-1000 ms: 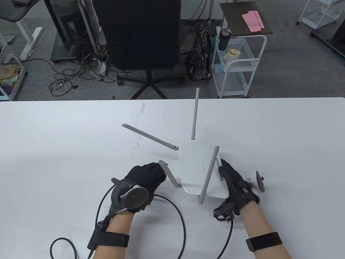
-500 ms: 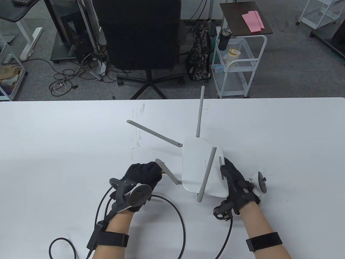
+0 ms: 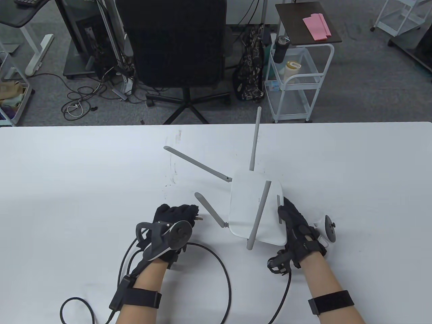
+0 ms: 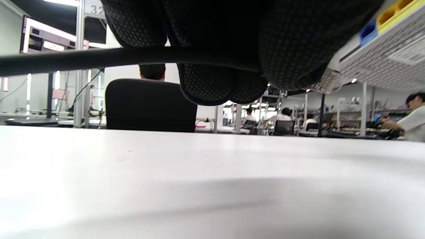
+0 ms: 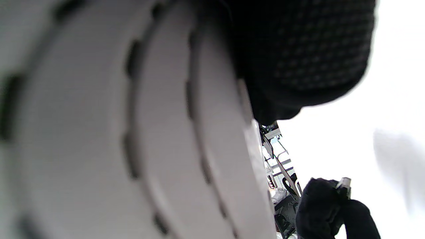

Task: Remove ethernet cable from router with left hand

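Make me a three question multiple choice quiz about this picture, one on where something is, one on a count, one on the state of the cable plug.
1. Where is the right hand?
A. on the router's right edge
B. flat on the table, far from the router
C. on the black chair

2. How many antennas does the router show in the table view?
A. two
B. four
C. six

3. What is the state of the ethernet cable plug?
A. seated in a router port
B. out of the router, held by the left hand
C. lying loose on the table

Answers:
1. A, its gloved fingers grip the white casing's right side.
2. B, four grey rods stick out from the casing.
3. B, the clear plug pokes from the left hand, with bare table between it and the router.
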`<state>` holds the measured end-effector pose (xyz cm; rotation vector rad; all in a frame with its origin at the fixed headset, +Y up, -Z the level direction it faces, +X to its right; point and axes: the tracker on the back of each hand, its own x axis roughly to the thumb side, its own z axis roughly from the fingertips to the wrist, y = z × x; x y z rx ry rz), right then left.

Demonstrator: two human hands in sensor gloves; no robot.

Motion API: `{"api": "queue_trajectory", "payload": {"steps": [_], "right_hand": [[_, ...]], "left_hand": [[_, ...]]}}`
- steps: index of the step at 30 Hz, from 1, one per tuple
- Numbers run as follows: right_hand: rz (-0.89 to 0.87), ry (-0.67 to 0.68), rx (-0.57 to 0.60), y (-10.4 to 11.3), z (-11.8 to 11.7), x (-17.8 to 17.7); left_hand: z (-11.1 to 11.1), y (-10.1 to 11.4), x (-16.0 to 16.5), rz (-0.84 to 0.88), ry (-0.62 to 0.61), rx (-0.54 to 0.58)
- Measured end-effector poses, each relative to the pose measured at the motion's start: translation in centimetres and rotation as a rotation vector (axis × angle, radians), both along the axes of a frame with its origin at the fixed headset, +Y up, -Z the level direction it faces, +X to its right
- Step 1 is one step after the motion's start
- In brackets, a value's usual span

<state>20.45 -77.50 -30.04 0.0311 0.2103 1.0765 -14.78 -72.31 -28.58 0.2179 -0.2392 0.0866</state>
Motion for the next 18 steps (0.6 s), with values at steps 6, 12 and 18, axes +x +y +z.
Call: {"api": "queue_trajectory", "payload": {"steps": [6, 12, 18], "right_hand": [[0.005, -0.001, 0.004, -0.03, -0.01, 0.06], [0.015, -0.004, -0.002, -0.02, 0.04, 0.08], [0.029, 0.003, -0.001, -0.03, 0.02, 0.14]], "left_hand": [[-0.24, -0.34, -0.19, -0.004, 0.021, -0.037], [-0.44, -0.52, -0.46, 0.003, 0.040, -0.071], [-0.61, -0.56, -0.73, 0.035, 0.031, -0.119]]}}
